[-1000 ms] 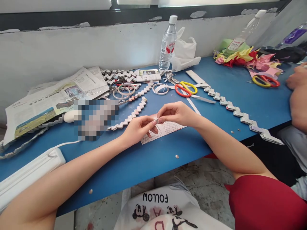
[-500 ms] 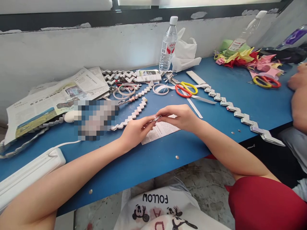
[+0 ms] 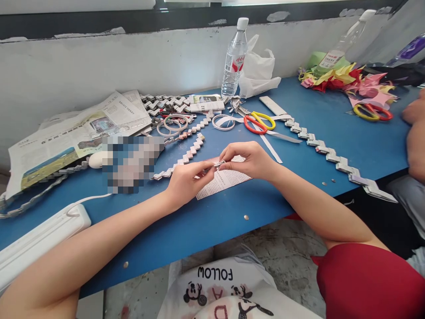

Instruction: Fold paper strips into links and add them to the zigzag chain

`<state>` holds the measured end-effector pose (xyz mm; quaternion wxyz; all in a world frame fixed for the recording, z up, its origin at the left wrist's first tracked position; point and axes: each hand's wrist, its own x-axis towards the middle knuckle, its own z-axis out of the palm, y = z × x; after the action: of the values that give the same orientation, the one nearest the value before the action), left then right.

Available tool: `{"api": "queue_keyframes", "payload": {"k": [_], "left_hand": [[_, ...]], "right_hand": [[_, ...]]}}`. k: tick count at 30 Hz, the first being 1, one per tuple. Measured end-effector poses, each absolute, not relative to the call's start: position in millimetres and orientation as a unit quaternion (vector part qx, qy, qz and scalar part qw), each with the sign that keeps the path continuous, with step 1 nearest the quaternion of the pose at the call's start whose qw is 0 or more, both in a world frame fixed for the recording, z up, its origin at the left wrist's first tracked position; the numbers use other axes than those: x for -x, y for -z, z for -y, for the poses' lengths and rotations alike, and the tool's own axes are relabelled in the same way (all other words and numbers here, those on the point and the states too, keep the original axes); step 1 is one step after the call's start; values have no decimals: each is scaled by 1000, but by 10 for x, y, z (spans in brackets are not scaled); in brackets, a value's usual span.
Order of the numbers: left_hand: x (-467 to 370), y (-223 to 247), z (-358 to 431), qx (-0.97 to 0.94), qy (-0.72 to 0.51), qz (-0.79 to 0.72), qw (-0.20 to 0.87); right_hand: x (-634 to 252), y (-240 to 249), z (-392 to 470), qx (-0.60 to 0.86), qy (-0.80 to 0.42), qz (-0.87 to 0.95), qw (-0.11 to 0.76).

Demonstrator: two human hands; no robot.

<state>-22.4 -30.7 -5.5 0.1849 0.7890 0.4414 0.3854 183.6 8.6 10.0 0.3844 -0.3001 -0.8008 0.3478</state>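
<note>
Between my two hands is a small folded paper strip (image 3: 219, 164), held above the blue table. My left hand (image 3: 190, 182) pinches its left end with thumb and fingers. Thumb and forefinger of my right hand (image 3: 247, 160) grip its right end. Under the hands lies a sheet of printed paper (image 3: 215, 186), partly covered by them. Left of my left hand a short zigzag chain of folded paper (image 3: 182, 158) rests on the table. A longer zigzag paper chain (image 3: 327, 153) runs down the right side to the table edge.
Scissors (image 3: 260, 122) with red and yellow handles lie on paper strips behind my hands, beside rolls of tape (image 3: 223, 122). A water bottle (image 3: 234, 62) stands by the wall. Newspapers (image 3: 76, 137) and a white power strip (image 3: 46, 243) are left. Another person's arm (image 3: 416, 141) is at right.
My hands have parted slightly and the right hand has shifted a little, so more of the folded paper strip shows between the fingertips. The camera view has moved slightly.
</note>
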Motion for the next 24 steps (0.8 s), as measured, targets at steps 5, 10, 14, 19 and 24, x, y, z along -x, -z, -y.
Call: {"api": "queue_keyframes", "payload": {"k": [5,10,14,19,24], "left_hand": [[204,34,313,-785,-384,-447,191],[229,36,299,-784,-383,-442,210],[228,52,288,-745,-403,-454,277],[184,64,298,-649,-432,-470,415],[157,46,304,-605,-426,-445,504]], "right_hand": [[-1831,-112,-75,285,-329,816,381],[-1832,-85,-65,269,-221,847,402],[-1800,-54,-34,244,-115,874,404],[-1778,-54,1,212,-107,894,381],[-1804,-26,-57,219,-210,885,353]]}}
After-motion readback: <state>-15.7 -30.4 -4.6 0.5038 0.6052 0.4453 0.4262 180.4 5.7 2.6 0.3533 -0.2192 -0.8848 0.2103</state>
